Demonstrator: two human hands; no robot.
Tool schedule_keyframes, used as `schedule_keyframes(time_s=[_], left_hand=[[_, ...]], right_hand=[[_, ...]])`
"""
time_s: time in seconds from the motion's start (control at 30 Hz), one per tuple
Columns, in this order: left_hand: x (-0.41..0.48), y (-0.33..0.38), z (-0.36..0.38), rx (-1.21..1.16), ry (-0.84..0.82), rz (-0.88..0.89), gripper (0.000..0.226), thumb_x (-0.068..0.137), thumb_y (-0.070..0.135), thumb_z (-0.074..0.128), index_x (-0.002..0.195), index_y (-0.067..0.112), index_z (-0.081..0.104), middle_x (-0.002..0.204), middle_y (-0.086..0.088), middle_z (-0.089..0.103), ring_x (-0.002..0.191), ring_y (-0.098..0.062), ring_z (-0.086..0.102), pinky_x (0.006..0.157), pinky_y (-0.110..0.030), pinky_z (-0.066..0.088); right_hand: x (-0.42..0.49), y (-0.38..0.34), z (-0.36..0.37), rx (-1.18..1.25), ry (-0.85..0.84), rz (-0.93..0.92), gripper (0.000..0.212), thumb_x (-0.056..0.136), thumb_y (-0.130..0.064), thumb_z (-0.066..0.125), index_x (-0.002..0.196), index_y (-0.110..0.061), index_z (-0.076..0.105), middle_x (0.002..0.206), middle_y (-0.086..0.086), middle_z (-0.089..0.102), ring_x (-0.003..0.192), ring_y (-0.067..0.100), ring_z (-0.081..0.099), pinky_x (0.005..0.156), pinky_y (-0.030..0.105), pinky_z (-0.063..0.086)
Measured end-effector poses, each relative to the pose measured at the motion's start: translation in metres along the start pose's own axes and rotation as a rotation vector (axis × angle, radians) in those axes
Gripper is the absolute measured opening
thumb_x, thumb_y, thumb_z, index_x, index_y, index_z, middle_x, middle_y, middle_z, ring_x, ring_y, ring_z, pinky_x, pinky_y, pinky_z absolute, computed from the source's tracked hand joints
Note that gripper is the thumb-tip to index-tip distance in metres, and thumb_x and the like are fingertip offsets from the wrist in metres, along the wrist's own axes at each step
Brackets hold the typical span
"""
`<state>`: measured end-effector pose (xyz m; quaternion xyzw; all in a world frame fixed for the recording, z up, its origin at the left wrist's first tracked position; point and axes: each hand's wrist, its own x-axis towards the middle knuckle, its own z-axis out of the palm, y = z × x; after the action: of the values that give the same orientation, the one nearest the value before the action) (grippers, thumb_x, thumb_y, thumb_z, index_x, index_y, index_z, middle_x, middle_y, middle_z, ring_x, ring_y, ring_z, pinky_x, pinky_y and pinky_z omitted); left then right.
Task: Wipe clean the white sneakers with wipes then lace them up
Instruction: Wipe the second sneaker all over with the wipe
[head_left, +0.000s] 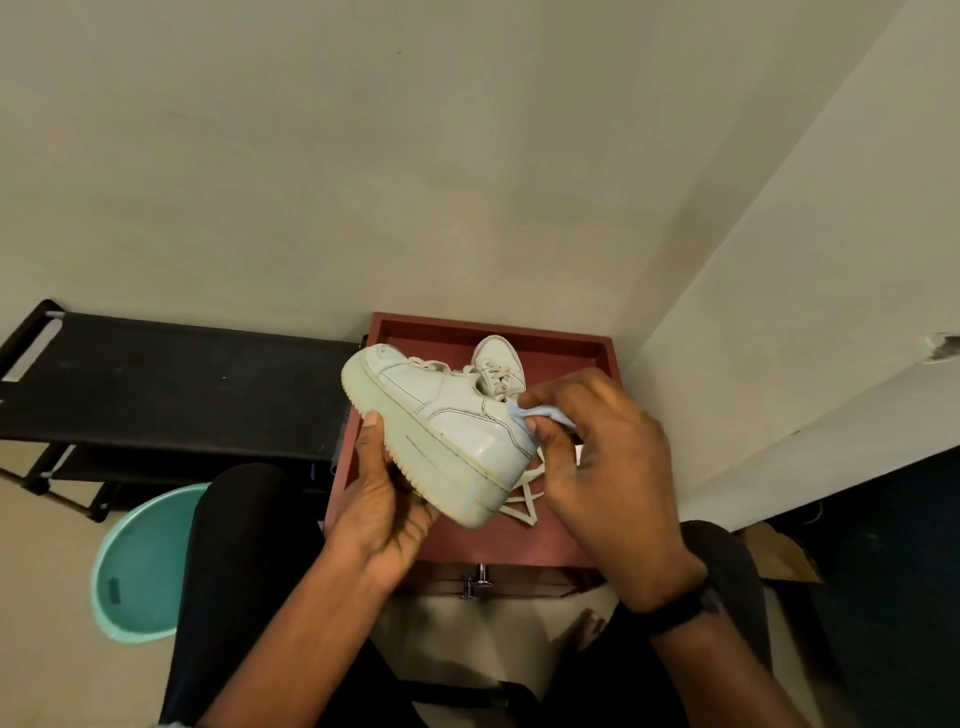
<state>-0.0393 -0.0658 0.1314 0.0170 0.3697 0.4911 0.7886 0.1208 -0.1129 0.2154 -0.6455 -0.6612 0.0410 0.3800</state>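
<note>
My left hand (383, 499) grips a white platform sneaker (441, 426) by its sole, holding it on its side above the red-brown cabinet top (561, 540). My right hand (602, 467) pinches a pale blue wipe (540, 414) against the sneaker's upper near the toe end. The second white sneaker (500, 364) stands on the cabinet top behind, laced, partly hidden by the held shoe. A loose white lace (522, 506) lies on the cabinet top under the held sneaker.
A black fabric shoe rack (171, 384) stands to the left of the cabinet. A teal plastic tub (140, 566) sits on the floor at lower left. Walls close the back and right. My legs in dark trousers frame the cabinet's front, which has a metal handle (475, 582).
</note>
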Motion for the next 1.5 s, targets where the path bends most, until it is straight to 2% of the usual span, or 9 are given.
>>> schedule_keyframes(time_s=[0.17,0.37,0.5,0.63,0.73,0.9,1.0,1.2,1.5], left_hand=[[0.001,0.001,-0.004,0.007,-0.002,-0.006,0.054,0.096,0.054,0.052,0.129,0.013,0.062,0.121,-0.015,0.072,0.106,-0.027,0.072,0.083,-0.053,0.058],[0.000,0.002,-0.003,-0.020,0.014,-0.017,0.048,0.098,0.050,0.053,0.123,0.010,0.064,0.121,-0.017,0.072,0.113,-0.028,0.068,0.079,-0.045,0.061],[0.000,0.000,-0.001,-0.034,0.022,-0.019,0.052,0.095,0.049,0.057,0.130,0.010,0.061,0.125,-0.017,0.070,0.116,-0.030,0.066,0.072,-0.047,0.064],[0.002,-0.002,-0.001,-0.002,0.010,-0.006,0.055,0.094,0.050,0.056,0.130,0.008,0.059,0.126,-0.017,0.070,0.118,-0.031,0.066,0.084,-0.057,0.057],[0.001,-0.003,-0.001,-0.021,0.002,-0.005,0.059,0.093,0.051,0.057,0.134,0.009,0.057,0.127,-0.016,0.069,0.121,-0.031,0.065,0.087,-0.059,0.053],[0.002,-0.003,-0.004,-0.091,-0.040,-0.041,0.056,0.096,0.054,0.051,0.133,0.014,0.062,0.127,-0.016,0.069,0.120,-0.030,0.064,0.084,-0.047,0.060],[0.002,-0.003,-0.004,-0.167,-0.083,-0.091,0.054,0.097,0.055,0.050,0.124,0.013,0.071,0.131,-0.015,0.067,0.126,-0.031,0.061,0.094,-0.055,0.052],[-0.002,-0.005,0.000,-0.148,-0.118,-0.143,0.057,0.093,0.054,0.051,0.135,0.017,0.060,0.131,-0.013,0.067,0.121,-0.031,0.064,0.086,-0.054,0.057],[0.001,-0.007,-0.001,-0.106,-0.107,-0.132,0.056,0.096,0.055,0.046,0.132,0.016,0.062,0.127,-0.015,0.069,0.104,-0.030,0.072,0.079,-0.053,0.060]], right_hand=[[-0.019,-0.014,0.014,-0.112,-0.161,-0.079,0.022,0.083,-0.006,0.065,0.098,-0.020,0.071,0.098,-0.006,0.062,0.093,0.010,0.056,0.080,0.018,0.044],[-0.068,-0.024,0.038,-0.056,-0.291,-0.196,0.025,0.085,-0.006,0.058,0.104,-0.018,0.068,0.101,-0.004,0.058,0.091,0.014,0.057,0.074,0.025,0.051],[-0.064,-0.024,0.018,-0.004,-0.145,-0.193,0.021,0.085,-0.005,0.065,0.101,-0.016,0.073,0.099,-0.006,0.061,0.089,0.009,0.059,0.075,0.017,0.048],[-0.024,-0.013,0.002,-0.085,-0.022,-0.100,0.018,0.085,-0.011,0.062,0.098,-0.017,0.074,0.095,-0.007,0.064,0.092,0.007,0.058,0.078,0.011,0.042],[-0.013,-0.006,0.009,-0.119,-0.057,-0.051,0.018,0.082,-0.012,0.065,0.096,-0.020,0.073,0.096,-0.009,0.064,0.093,0.006,0.056,0.082,0.004,0.035],[-0.045,-0.026,0.019,-0.059,-0.207,-0.136,0.020,0.084,-0.009,0.069,0.101,-0.019,0.071,0.099,-0.008,0.060,0.092,0.009,0.059,0.076,0.023,0.052],[-0.050,-0.033,0.011,0.029,-0.231,-0.181,0.024,0.084,-0.008,0.072,0.104,-0.021,0.072,0.098,-0.011,0.061,0.092,0.006,0.059,0.075,0.023,0.052],[0.005,-0.012,-0.013,0.083,0.097,-0.080,0.018,0.085,-0.002,0.070,0.097,-0.015,0.075,0.097,-0.005,0.067,0.094,0.010,0.065,0.078,0.033,0.053],[-0.010,-0.013,0.006,-0.112,-0.070,-0.166,0.020,0.082,-0.006,0.064,0.097,-0.016,0.074,0.096,-0.003,0.063,0.092,0.014,0.057,0.084,0.023,0.044]])
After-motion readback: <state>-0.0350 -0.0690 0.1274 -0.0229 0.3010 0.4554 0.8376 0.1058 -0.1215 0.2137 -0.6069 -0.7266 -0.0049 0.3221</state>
